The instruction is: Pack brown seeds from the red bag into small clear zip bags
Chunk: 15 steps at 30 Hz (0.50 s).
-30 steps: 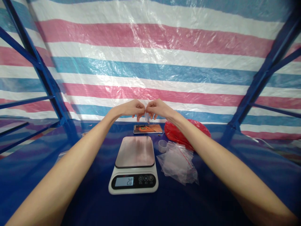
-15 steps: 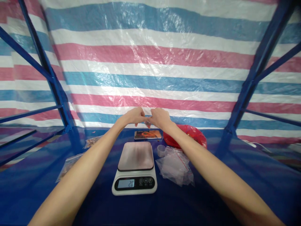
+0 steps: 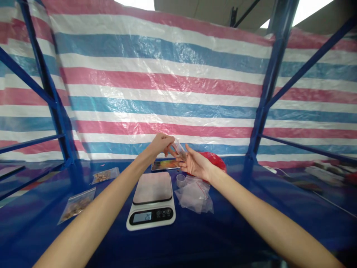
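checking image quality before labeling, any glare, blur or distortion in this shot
Head view: glare streaks shine on the striped tarp, and daylight blows out to white above it; wide-angle distortion splays the blue frame posts outward; the small clear bag pinched by the left hand over the open right hand is too small to read; the scale display is sharp enough to read.

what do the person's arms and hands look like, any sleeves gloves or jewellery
Both arms are bare along the whole length in view, with no sleeve showing. The left hand and the right hand wear no gloves. No watch, bracelet or ring can be made out on the wrists or fingers, though the hands are small in the picture. No markings or tattoos show.
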Motion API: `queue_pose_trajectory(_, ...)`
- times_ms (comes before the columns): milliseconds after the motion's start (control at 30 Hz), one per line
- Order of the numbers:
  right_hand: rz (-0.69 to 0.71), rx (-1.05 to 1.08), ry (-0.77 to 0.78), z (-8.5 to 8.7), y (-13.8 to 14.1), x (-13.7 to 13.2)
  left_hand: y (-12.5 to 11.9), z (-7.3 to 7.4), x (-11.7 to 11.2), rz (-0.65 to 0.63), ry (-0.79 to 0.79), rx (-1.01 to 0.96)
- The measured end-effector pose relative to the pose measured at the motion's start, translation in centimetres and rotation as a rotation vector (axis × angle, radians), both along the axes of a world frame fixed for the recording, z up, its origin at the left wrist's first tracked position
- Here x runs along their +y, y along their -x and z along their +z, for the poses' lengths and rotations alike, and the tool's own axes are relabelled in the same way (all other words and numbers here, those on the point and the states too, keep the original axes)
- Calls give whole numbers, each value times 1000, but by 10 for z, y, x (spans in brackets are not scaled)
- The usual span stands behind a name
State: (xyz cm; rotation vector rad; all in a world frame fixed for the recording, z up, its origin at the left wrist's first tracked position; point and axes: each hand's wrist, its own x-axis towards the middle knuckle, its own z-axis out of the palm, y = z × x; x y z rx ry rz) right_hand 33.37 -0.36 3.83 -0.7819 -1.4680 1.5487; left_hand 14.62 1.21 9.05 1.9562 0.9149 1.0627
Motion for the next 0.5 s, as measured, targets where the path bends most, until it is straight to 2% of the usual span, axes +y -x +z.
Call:
queue_pose_trajectory(133,-322,-21,-138,-5,-18,-1,-6,-6,-18,-56,16,-6)
queue_pose_trajectory(233,-508,-87,-236,1,-59,11,15,-13,-33,-54,-39,98)
queue_pose_trajectory(300,-637,-177,-320,6,-91,20,39,-21,-40,39,-151,265)
queue_pose_trajectory(367,-706,-309,-397,12,-118,28,64,-31,-42,181,-237,429)
queue_pose_trajectory(433,-708,-429,-453,17,-133,34,87,-44,-38,356,-336,545)
queue_pose_trajectory(500,-683,-568,-536,19,-135,38,106,-59,-31,468,-386,617)
